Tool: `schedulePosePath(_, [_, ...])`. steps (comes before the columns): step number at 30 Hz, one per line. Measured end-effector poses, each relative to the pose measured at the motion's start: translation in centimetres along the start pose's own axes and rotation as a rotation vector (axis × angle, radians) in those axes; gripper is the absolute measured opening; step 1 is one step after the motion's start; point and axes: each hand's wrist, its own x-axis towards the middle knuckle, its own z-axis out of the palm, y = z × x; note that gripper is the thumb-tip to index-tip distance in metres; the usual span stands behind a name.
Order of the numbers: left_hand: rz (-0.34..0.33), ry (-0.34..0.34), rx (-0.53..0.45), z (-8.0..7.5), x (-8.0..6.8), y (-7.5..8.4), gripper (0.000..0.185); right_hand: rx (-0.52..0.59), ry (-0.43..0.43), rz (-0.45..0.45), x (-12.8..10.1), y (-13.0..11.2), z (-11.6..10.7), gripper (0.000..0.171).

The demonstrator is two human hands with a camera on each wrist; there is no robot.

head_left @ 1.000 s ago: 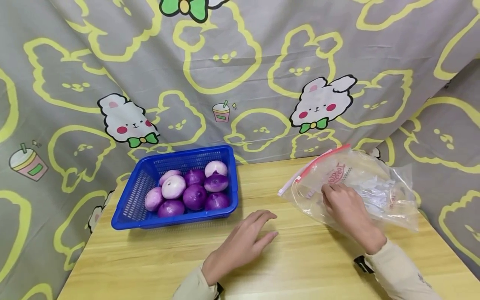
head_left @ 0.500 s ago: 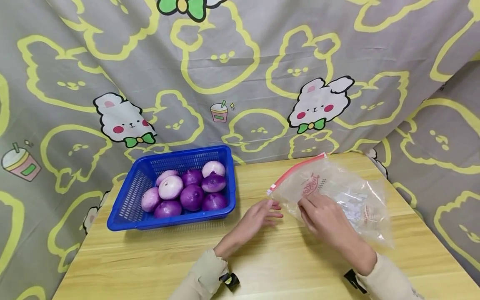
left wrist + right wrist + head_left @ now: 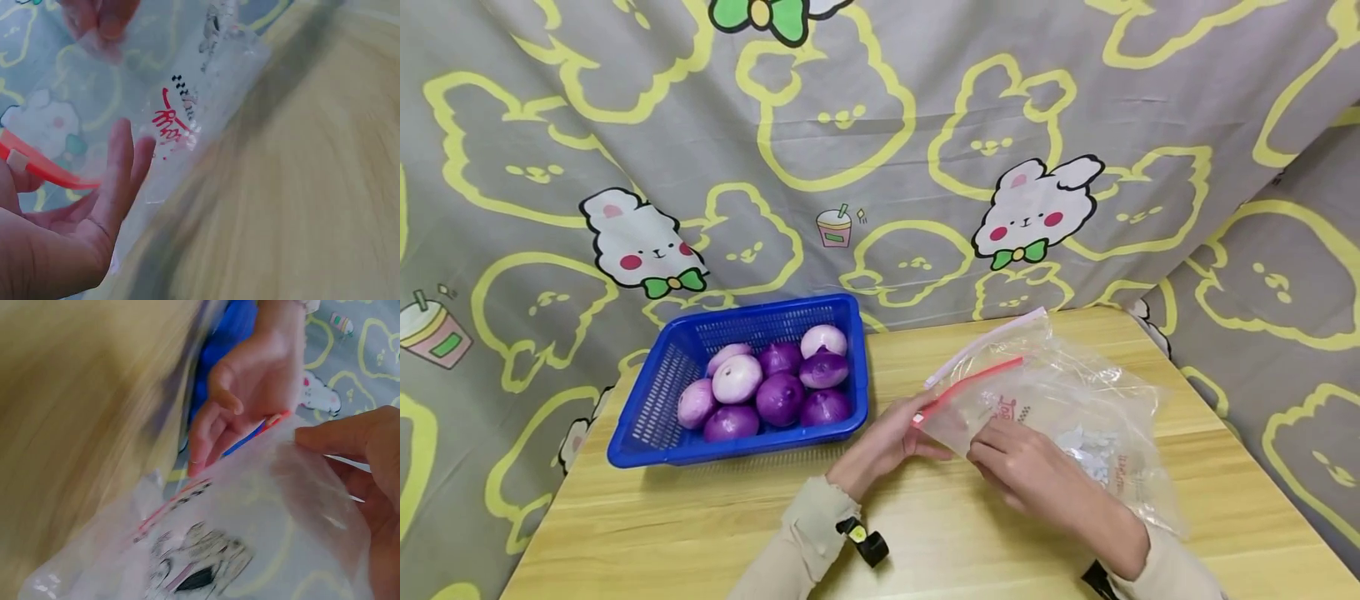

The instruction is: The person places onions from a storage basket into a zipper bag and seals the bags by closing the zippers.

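A clear plastic zip bag (image 3: pixel 977 400) with a red zip strip and red lettering hangs partly open over the table. My right hand (image 3: pixel 1030 471) pinches its front film below the strip; in the right wrist view the thumb and fingers (image 3: pixel 350 440) grip the film. White pieces (image 3: pixel 1086 450) show through the bag's lower part. At the bag's mouth is my left hand (image 3: pixel 891 442), right at the red strip's slider end. Its fingers are extended and spread in the left wrist view, where the left hand (image 3: pixel 81 231) overlaps the strip.
To the left, a blue plastic basket (image 3: pixel 625 437) holds several peeled purple onions (image 3: pixel 781 398). Beneath everything lies a wooden table (image 3: pixel 700 533). A patterned grey curtain (image 3: pixel 887 150) hangs along the back and right side.
My right hand has drawn the bag left and toward me. The left hand has moved up to its mouth. The red strip has parted from the pale rear edge, so the mouth gapes.
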Motion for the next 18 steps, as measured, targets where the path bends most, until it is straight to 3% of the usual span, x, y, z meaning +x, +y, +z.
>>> schedulePosePath(4, [0.014, -0.008, 0.114, 0.5, -0.1, -0.5, 0.032, 0.007, -0.096, 0.039, 0.0, -0.8, -0.5, 0.014])
schedulePosePath(10, [0.153, 0.019, 0.336, 1.7, -1.6, -0.3, 0.029, 0.041, -0.228, 0.142, -0.1, -1.9, -1.4, 0.015])
schedulePosePath(13, [0.203, 0.030, 0.401, 2.1, -2.4, -0.1, 0.030, 0.060, -0.235, 0.176, 0.1, -2.2, -1.7, 0.017])
schedulePosePath(18, [0.321, 0.088, 0.515, 2.7, -3.8, 0.4, 0.023, 0.042, -0.205, 0.217, 0.9, -2.3, -2.6, 0.035])
